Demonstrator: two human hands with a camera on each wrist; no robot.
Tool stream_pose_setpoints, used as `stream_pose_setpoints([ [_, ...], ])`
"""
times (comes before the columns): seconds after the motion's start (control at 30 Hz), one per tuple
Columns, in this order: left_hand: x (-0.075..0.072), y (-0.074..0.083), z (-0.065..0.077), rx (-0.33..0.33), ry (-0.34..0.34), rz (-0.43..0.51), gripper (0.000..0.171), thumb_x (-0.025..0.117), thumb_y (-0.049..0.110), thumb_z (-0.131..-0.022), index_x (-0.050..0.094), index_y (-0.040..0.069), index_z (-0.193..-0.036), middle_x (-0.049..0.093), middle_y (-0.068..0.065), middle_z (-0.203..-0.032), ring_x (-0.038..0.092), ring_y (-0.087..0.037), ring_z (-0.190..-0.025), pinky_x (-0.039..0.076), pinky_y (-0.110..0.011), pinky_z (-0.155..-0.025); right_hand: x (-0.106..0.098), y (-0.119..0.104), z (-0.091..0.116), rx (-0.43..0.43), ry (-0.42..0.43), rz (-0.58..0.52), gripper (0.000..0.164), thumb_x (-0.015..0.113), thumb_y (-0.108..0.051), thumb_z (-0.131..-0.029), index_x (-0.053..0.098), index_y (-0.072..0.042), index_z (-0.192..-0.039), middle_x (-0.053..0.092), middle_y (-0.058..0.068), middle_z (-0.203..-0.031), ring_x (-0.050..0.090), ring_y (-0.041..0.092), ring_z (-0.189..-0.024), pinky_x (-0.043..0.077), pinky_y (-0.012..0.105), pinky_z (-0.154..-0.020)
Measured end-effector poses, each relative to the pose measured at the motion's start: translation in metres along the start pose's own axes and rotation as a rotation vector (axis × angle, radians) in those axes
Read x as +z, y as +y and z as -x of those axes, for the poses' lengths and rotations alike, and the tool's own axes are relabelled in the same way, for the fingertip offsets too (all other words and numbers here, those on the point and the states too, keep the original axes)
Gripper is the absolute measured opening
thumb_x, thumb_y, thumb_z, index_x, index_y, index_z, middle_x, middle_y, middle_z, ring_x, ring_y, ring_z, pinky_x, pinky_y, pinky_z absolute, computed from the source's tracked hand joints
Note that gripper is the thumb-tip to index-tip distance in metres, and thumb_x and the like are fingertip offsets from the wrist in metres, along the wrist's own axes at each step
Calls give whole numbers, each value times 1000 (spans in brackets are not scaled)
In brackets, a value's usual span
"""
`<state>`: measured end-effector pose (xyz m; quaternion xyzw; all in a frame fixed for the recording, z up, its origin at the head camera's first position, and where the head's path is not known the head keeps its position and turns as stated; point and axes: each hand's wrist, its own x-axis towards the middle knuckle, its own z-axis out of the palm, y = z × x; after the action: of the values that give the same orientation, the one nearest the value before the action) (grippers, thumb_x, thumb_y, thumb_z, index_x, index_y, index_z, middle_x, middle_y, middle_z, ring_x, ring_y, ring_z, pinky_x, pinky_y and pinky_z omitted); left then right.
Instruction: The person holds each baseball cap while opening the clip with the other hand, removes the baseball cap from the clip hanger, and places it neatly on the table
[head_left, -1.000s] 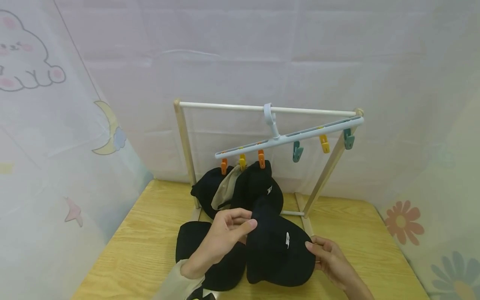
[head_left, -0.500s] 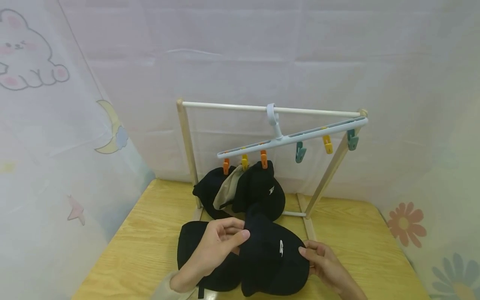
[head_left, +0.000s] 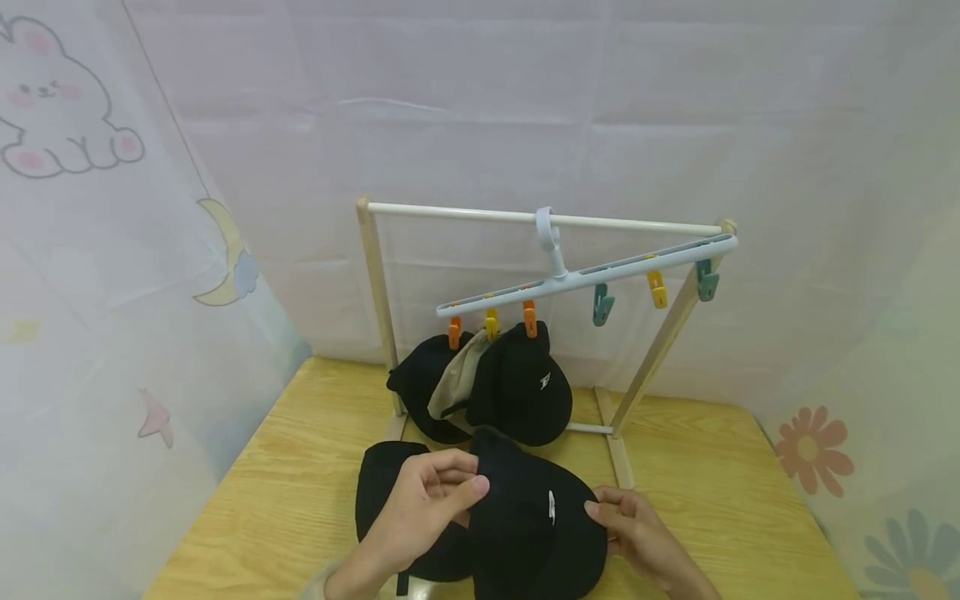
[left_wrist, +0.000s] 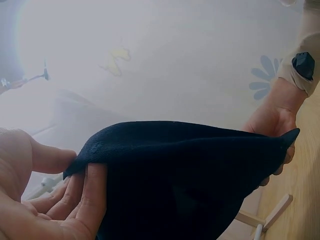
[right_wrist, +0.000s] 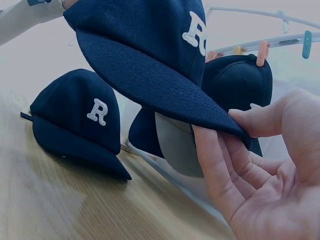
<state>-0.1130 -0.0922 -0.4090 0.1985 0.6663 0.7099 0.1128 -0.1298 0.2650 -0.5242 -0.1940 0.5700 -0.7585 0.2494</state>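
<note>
A dark cap (head_left: 525,525) with a white letter R is held up between both hands above the table. My left hand (head_left: 423,504) pinches its left edge between thumb and fingers, as the left wrist view shows too. On the other side my right hand (head_left: 637,529) grips the brim (right_wrist: 150,85), thumb on top and fingers beneath. Another dark cap (right_wrist: 75,117), also marked R, lies on the table behind the left hand. Farther back, two dark caps and a beige cap (head_left: 453,383) hang from clips on a pale blue hanger (head_left: 592,273).
The hanger hooks over the white rod (head_left: 465,214) of a wooden-legged rack (head_left: 656,346). Orange and yellow clips grip the hung caps; the teal clip (head_left: 602,306) and others to the right hold nothing. A wood-grain table (head_left: 705,467) lies below, with printed cloth walls around.
Both hands have brought the held cap down and to the left, toward the near edge. The hung caps keep their places on the hanger.
</note>
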Motion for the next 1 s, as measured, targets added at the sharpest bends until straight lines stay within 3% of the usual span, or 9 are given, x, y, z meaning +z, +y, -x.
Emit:
stream_pose_setpoints([
  [0.53, -19, -16, -3, -53, 65, -21, 43, 71, 13, -103, 61, -18, -132, 75, -26, -115, 76, -10, -88, 64, -28, -71, 4, 17, -16, 49, 67, -5, 27, 43, -10, -115, 70, -15, -118, 78, -7, -101, 77, 9, -90, 64, 29, -80],
  [0.8, -30, -26, -6, -83, 131, -43, 46, 70, 15, -104, 60, -17, -135, 75, -27, -120, 75, -11, -90, 64, -29, -71, 8, 21, -24, 16, 49, -64, 27, 44, -6, -114, 66, -12, -128, 78, -2, -114, 77, 12, -96, 65, 32, -84],
  [1.0, -36, -30, -8, -92, 155, -43, 46, 69, 13, -104, 59, -18, -137, 74, -28, -121, 72, -12, -89, 63, -28, -70, 10, 22, -29, 43, 63, -57, 24, 47, -6, -113, 62, -12, -130, 77, -2, -114, 77, 12, -96, 64, 33, -84],
])
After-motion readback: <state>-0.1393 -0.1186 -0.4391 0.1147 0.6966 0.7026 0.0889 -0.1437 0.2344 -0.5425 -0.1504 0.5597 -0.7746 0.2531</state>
